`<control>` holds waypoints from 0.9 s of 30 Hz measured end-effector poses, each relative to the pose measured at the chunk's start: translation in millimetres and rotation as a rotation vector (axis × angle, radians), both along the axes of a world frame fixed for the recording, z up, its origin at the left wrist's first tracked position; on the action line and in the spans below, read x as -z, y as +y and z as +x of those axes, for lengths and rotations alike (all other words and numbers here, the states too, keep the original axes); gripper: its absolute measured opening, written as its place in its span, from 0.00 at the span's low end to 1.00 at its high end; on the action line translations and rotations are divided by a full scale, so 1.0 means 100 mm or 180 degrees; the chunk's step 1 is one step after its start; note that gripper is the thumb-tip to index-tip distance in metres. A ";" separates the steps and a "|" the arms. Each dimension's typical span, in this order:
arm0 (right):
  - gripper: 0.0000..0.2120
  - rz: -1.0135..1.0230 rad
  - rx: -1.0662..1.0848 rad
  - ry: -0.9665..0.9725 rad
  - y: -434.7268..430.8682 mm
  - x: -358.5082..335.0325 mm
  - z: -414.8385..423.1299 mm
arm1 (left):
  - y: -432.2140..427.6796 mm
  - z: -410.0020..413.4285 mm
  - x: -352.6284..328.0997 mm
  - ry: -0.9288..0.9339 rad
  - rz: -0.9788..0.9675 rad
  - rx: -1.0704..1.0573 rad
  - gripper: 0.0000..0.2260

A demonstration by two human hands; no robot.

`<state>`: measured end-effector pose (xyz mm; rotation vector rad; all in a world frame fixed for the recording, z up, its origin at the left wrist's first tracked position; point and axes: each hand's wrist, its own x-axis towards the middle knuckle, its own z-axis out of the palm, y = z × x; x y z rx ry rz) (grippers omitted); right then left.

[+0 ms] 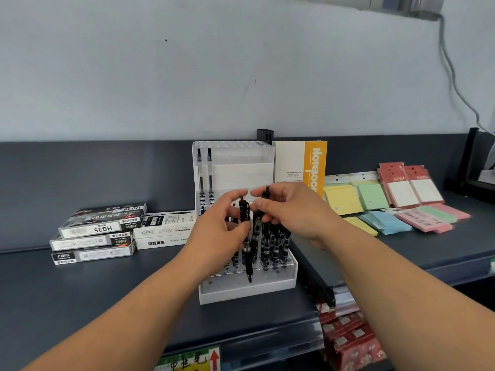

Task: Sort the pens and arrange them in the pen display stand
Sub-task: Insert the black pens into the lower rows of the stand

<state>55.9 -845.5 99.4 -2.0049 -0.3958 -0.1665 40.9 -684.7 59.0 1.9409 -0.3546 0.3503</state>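
Observation:
A white and clear tiered pen display stand (267, 286) sits on the dark shelf at centre. Two pens with clear barrels (205, 172) stand in its top row at the left. Several black pens (276, 241) fill the lower rows. My left hand (217, 231) grips a black pen (246, 242), held upright with its tip down over the front tray. My right hand (292, 210) pinches another black pen (259, 215) near its top, just right of the first. Both hands are over the stand's middle rows.
Stacked pen boxes (99, 231) and white boxes (164, 227) lie left of the stand. An orange and white notebook (302, 164) leans behind it on the right. Coloured sticky-note pads (385, 207) cover the right shelf. Red packets (348, 341) hang below the shelf edge.

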 end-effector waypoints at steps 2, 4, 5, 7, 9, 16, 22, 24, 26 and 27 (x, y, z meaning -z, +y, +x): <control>0.11 -0.0161 0.0069 -0.0111 -0.02 -0.02 0.00 | 0.04 0.00 -0.03 -0.0114 0.0113 0.0022 0.22; 0.09 -0.0334 0.0163 -0.0214 -0.04 -0.03 0.00 | 0.07 0.02 -0.07 -0.0217 0.0084 0.0008 0.17; 0.08 -0.0409 0.0208 -0.0262 -0.04 -0.03 0.01 | 0.08 0.03 -0.08 -0.0244 0.0067 -0.0018 0.14; 0.06 -0.0505 0.0285 -0.0369 -0.05 -0.04 0.01 | 0.10 0.05 -0.11 -0.0265 0.0070 -0.0109 0.09; 0.05 -0.0531 0.0341 -0.0472 -0.05 -0.05 0.01 | 0.11 0.06 -0.14 -0.0316 0.0075 -0.0188 0.07; 0.06 -0.0742 0.0163 -0.0333 -0.04 -0.04 0.01 | 0.07 0.07 -0.18 -0.0394 0.0330 -0.0187 0.09; 0.06 -0.1017 0.0084 -0.0283 -0.02 -0.01 0.04 | 0.09 0.09 -0.09 -0.0353 0.0422 -0.0121 0.10; 0.05 -0.1138 0.0065 -0.0237 -0.02 0.00 0.04 | 0.08 0.10 -0.06 -0.0310 0.0472 -0.0108 0.11; 0.04 -0.1342 0.0108 -0.0242 -0.01 0.05 0.04 | 0.06 0.11 -0.01 -0.0213 0.0564 -0.0094 0.11; 0.04 -0.1448 0.0189 -0.0327 0.01 0.08 0.05 | 0.04 0.11 0.03 -0.0160 0.0608 -0.0101 0.11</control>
